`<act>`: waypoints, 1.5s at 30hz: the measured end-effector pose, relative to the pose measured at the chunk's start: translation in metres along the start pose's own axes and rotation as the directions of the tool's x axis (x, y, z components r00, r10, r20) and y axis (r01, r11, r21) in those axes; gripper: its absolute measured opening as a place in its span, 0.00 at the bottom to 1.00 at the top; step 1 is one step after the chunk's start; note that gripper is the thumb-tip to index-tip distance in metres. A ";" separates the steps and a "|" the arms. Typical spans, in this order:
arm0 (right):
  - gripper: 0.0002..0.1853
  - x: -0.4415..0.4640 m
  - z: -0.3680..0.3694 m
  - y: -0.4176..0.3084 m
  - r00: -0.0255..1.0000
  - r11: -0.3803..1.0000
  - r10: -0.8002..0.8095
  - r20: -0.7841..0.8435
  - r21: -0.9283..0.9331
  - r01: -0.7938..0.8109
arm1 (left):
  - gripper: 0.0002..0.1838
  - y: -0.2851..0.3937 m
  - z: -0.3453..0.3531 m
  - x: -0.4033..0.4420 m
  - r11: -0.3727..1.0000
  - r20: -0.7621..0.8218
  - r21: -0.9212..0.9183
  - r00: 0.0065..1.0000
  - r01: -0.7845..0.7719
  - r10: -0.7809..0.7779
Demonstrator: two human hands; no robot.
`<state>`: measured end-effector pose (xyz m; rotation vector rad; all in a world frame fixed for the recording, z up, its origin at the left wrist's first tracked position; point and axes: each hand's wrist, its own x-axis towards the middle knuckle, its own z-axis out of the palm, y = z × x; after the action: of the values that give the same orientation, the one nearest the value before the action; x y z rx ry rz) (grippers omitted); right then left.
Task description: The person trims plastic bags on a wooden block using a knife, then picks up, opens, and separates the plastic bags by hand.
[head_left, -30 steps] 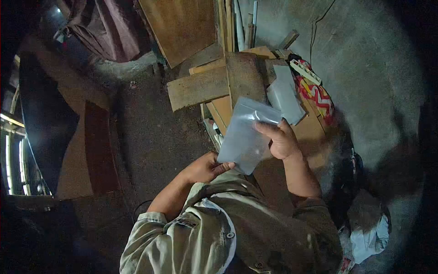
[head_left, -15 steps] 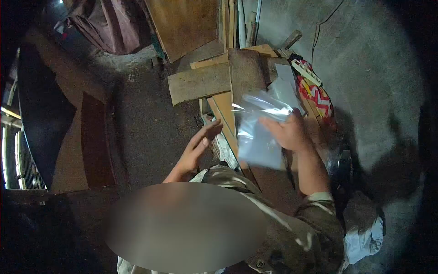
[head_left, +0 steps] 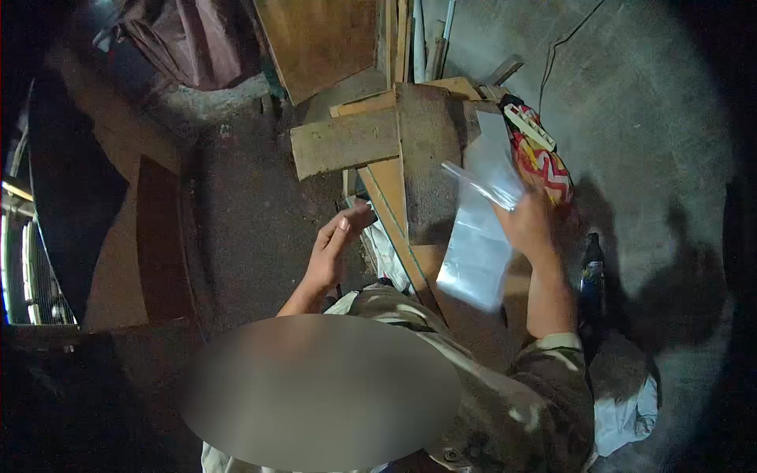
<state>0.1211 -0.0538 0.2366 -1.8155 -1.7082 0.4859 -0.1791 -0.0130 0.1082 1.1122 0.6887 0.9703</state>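
My right hand [head_left: 530, 227] is closed on the upper edge of a clear plastic bag [head_left: 477, 260], which hangs over the wooden bench. Its gripped top is folded into a shiny strip, and its lower end reaches toward my body. Behind it lies a pale plastic sheet [head_left: 490, 130], partly covered by the bag. My left hand [head_left: 331, 248] is raised left of the bench with the fingers loosely bent and the thumb apart. I see nothing held in it.
Worn boards [head_left: 347, 146] lie across the bench. To its right are a white power strip [head_left: 530, 128] on a red and yellow patterned bag [head_left: 552, 175] and a dark bottle [head_left: 592, 272]. Wooden panels [head_left: 319, 47] lean at the back, near a draped brown cloth [head_left: 193, 43].
My right hand has shifted right and slightly down with the plastic bag, which now hangs longer and tilted. My left hand has moved slightly left.
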 end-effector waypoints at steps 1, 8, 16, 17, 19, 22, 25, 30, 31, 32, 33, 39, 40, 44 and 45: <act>0.18 0.002 0.006 0.016 1.000 0.976 -0.024 0.005 -0.218 0.024 | 0.29 -0.001 0.001 0.001 1.000 0.024 -0.012 1.000 -0.020 0.020; 0.09 0.003 0.003 -0.005 0.981 0.953 -0.192 -0.017 -0.241 0.182 | 0.29 0.004 0.007 0.001 0.998 0.010 -0.022 0.998 0.063 -0.063; 0.10 -0.012 0.013 -0.032 0.996 0.694 0.036 0.077 0.715 -0.080 | 0.32 0.018 0.023 0.011 0.991 0.196 0.124 0.980 -0.059 0.034; 0.10 -0.012 0.015 -0.037 0.997 0.692 0.037 0.074 0.717 -0.079 | 0.32 0.020 0.028 0.012 0.990 0.244 0.123 0.969 -0.071 0.039; 0.10 -0.012 0.020 -0.044 0.990 0.497 0.039 0.139 0.856 -0.140 | 0.35 0.020 0.030 0.012 0.993 0.268 0.067 0.960 -0.100 0.079; 0.09 -0.010 0.028 -0.050 0.988 0.434 0.065 0.142 0.888 -0.156 | 0.36 0.021 0.036 0.009 0.998 0.330 -0.067 0.944 0.001 0.021; 0.09 -0.003 0.034 -0.048 0.979 0.361 0.087 0.182 0.911 -0.201 | 0.29 0.022 0.034 0.012 0.972 0.479 -0.118 0.869 0.205 -0.126; 0.15 0.009 0.054 -0.023 0.952 0.342 0.153 0.264 0.890 -0.302 | 0.12 0.040 0.064 0.005 0.922 0.312 -0.142 0.901 0.359 -0.303; 0.15 0.009 0.058 -0.021 0.952 0.341 0.152 0.265 0.890 -0.302 | 0.12 0.039 0.065 0.006 0.924 0.289 -0.108 0.901 0.366 -0.323; 0.14 0.009 0.061 -0.022 0.943 0.232 0.189 0.275 0.920 -0.315 | 0.12 0.036 0.068 0.006 0.910 0.234 -0.171 0.913 0.377 -0.335; 0.14 0.008 0.063 -0.023 0.931 0.120 0.225 0.289 0.940 -0.320 | 0.13 0.034 0.070 0.005 0.893 0.178 -0.234 0.920 0.384 -0.349; 0.26 -0.024 0.104 -0.012 0.978 0.647 0.149 0.149 0.733 -0.210 | 0.17 0.033 0.074 0.010 0.887 -0.084 -0.321 0.923 0.331 -0.375; 0.25 -0.028 0.104 -0.018 0.965 0.590 0.218 0.149 0.767 -0.251 | 0.18 0.040 0.075 0.008 0.871 -0.060 -0.293 0.902 0.393 -0.427; 0.24 -0.027 0.106 -0.010 0.970 0.590 0.038 0.238 0.779 -0.214 | 0.21 0.044 0.073 0.012 0.845 -0.027 -0.311 0.884 0.436 -0.466; 0.24 -0.028 0.107 -0.007 0.970 0.589 0.037 0.242 0.778 -0.217 | 0.21 0.051 0.074 0.012 0.844 -0.030 -0.313 0.883 0.437 -0.468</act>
<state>0.0453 -0.0629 0.1566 -1.2141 -1.1366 1.3088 -0.1257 -0.0262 0.1796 0.5918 0.8159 0.6939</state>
